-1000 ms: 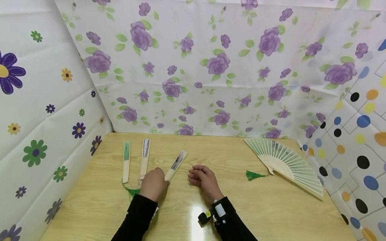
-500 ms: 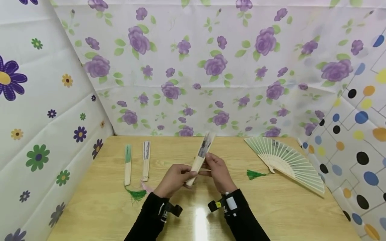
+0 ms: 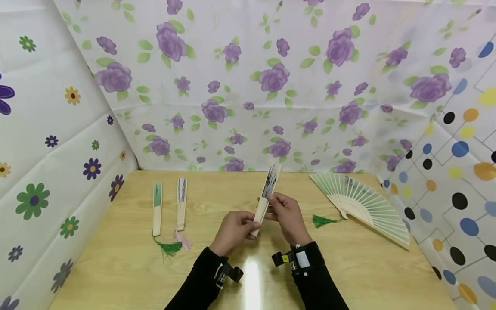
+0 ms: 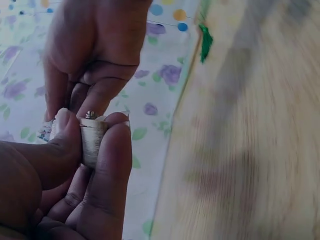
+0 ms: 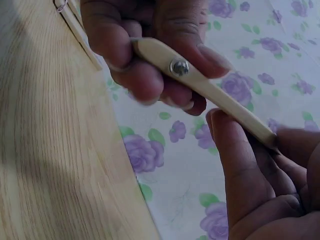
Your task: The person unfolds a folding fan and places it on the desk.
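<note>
A folded hand fan (image 3: pixel 270 181) with pale ribs and a dark printed upper part is held up above the table, tilted to the right. My left hand (image 3: pixel 234 230) grips its lower end between thumb and fingers. In the right wrist view, a round metal rivet (image 5: pixel 179 67) shows on the fan's narrow end, beside the left thumb. My right hand (image 3: pixel 287 217) pinches the fan around its middle. Seen from the left wrist, the stacked ribs (image 4: pixel 93 142) sit between left thumb and fingers. Part of the fan is hidden behind the fingers.
Two more folded fans lie at the left, one green-topped (image 3: pixel 157 206) with a green tassel (image 3: pixel 169 248), one grey-printed (image 3: pixel 181 206) with a pink tassel (image 3: pixel 183 241). A spread green fan (image 3: pixel 364 206) lies at the right, its tassel (image 3: pixel 323 221) pointing left. Patterned cloth walls border the wooden table (image 3: pixel 116 271).
My left hand has picked up the folded fan from the table and brought it right and up. My right hand has moved to the fan and taken hold of it.
</note>
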`<state>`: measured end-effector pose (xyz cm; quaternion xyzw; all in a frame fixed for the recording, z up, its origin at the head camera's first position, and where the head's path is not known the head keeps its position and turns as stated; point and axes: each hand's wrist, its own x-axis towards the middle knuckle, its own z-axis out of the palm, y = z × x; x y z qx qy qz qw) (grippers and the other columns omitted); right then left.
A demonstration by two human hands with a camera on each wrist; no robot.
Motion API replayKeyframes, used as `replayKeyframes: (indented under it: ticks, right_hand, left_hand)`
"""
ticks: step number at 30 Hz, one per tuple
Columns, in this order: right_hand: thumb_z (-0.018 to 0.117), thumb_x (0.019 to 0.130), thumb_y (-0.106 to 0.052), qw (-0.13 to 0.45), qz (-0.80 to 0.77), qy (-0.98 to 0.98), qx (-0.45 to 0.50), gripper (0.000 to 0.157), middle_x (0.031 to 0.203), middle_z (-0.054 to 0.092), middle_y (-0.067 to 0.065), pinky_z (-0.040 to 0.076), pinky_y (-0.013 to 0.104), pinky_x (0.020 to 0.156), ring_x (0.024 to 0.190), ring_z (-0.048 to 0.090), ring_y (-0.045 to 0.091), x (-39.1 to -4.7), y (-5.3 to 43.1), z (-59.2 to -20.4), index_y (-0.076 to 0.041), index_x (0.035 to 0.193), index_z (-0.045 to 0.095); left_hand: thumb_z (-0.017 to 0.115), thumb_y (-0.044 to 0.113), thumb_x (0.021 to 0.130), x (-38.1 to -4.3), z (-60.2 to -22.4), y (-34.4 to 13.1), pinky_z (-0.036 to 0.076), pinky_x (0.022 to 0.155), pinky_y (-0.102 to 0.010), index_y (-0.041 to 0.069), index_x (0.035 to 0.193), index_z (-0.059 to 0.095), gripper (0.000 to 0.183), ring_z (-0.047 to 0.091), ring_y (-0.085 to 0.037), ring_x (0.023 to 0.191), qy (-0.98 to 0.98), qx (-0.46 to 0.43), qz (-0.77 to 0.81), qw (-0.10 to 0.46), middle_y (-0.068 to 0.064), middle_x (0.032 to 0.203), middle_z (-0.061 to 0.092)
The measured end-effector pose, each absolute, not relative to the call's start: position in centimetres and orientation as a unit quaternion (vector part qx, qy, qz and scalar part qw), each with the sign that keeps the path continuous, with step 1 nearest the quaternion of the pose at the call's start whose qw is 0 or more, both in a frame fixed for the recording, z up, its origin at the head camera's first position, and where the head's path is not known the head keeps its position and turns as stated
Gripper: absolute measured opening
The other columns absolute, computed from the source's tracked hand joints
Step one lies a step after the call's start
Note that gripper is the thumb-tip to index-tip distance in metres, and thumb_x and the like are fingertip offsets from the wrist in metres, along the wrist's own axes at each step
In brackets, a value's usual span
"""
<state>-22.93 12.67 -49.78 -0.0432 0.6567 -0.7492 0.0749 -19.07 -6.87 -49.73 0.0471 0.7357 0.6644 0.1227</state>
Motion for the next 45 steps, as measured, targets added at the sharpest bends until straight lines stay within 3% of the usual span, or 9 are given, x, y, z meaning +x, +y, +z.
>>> replayKeyframes:
  ticks: [6,14,22,25,31,34,40,45]
  right_hand:
    - [0.057,0.122,-0.017,0.089,-0.738,0.668,-0.042,0.036,0.132,0.081,0.022,0.074,0.03,0.095,0.1,0.086,0.011,-23.0,13.1,-49.1,0.01,0.141,0.071]
    - [0.055,0.121,-0.009,0.022,-0.779,0.625,0.04,0.029,0.109,0.076,0.008,0.075,0.028,0.086,0.093,0.084,0.011,-22.4,12.1,-49.5,0.012,0.128,0.074]
    - [0.061,0.12,-0.016,0.009,-0.809,0.585,0.055,0.026,0.097,0.079,0.004,0.075,0.027,0.08,0.087,0.083,0.012,-22.1,11.6,-49.9,0.005,0.113,0.075]
    - [0.064,0.119,-0.019,0.028,-0.816,0.576,0.048,0.027,0.098,0.082,0.003,0.074,0.027,0.081,0.088,0.083,0.012,-22.2,11.9,-50.1,0.005,0.123,0.076]
    - [0.062,0.12,-0.022,0.092,-0.806,0.585,0.002,0.042,0.117,0.082,-0.001,0.073,0.026,0.09,0.101,0.084,0.011,-22.5,12.9,-50.5,0.006,0.151,0.067]
    - [0.061,0.121,-0.026,0.114,-0.802,0.586,-0.013,0.038,0.112,0.084,-0.001,0.074,0.029,0.091,0.1,0.085,0.012,-22.6,13.3,-50.5,0.003,0.143,0.072]
    - [0.064,0.119,-0.029,0.122,-0.806,0.579,-0.021,0.025,0.095,0.083,0.0,0.075,0.03,0.085,0.089,0.085,0.014,-22.6,13.6,-50.5,-0.012,0.11,0.081]
    - [0.063,0.12,-0.023,0.1,-0.813,0.573,-0.004,0.026,0.094,0.085,0.002,0.076,0.032,0.084,0.088,0.086,0.016,-22.5,13.3,-50.6,-0.008,0.112,0.082]
  left_hand:
    - [0.072,-0.001,0.109,-19.5,-49.8,-6.8,0.076,0.08,-0.036,-0.014,0.128,0.078,0.024,0.08,-0.015,0.086,0.734,0.05,0.665,0.127,-0.028,0.107,0.083]
    - [0.069,-0.005,0.109,-19.5,-49.7,-6.3,0.076,0.086,-0.048,-0.013,0.125,0.078,0.02,0.08,-0.016,0.083,0.72,0.024,0.684,0.116,-0.027,0.101,0.081]
    - [0.065,-0.006,0.111,-19.3,-50.0,-6.2,0.073,0.084,-0.04,-0.014,0.13,0.075,0.023,0.076,-0.014,0.081,0.692,0.01,0.711,0.122,-0.03,0.102,0.079]
    - [0.064,-0.006,0.112,-19.3,-50.2,-6.3,0.074,0.085,-0.04,-0.014,0.132,0.074,0.024,0.076,-0.013,0.081,0.681,0.017,0.719,0.138,-0.021,0.097,0.081]
    - [0.061,-0.005,0.114,-19.4,-50.4,-6.4,0.072,0.085,-0.037,-0.016,0.135,0.072,0.026,0.075,-0.012,0.08,0.662,0.029,0.732,0.159,-0.004,0.087,0.079]
    - [0.061,-0.005,0.114,-19.4,-50.5,-6.4,0.07,0.083,-0.033,-0.016,0.135,0.072,0.026,0.075,-0.011,0.08,0.656,0.025,0.737,0.16,-0.002,0.087,0.079]
    - [0.06,-0.004,0.115,-19.4,-50.8,-6.5,0.069,0.081,-0.029,-0.016,0.136,0.071,0.026,0.075,-0.011,0.081,0.649,0.019,0.743,0.163,-0.001,0.088,0.079]
    - [0.059,-0.003,0.115,-19.6,-51.0,-6.4,0.069,0.083,-0.029,-0.016,0.137,0.07,0.027,0.076,-0.01,0.084,0.644,0.014,0.747,0.163,-0.002,0.092,0.08]
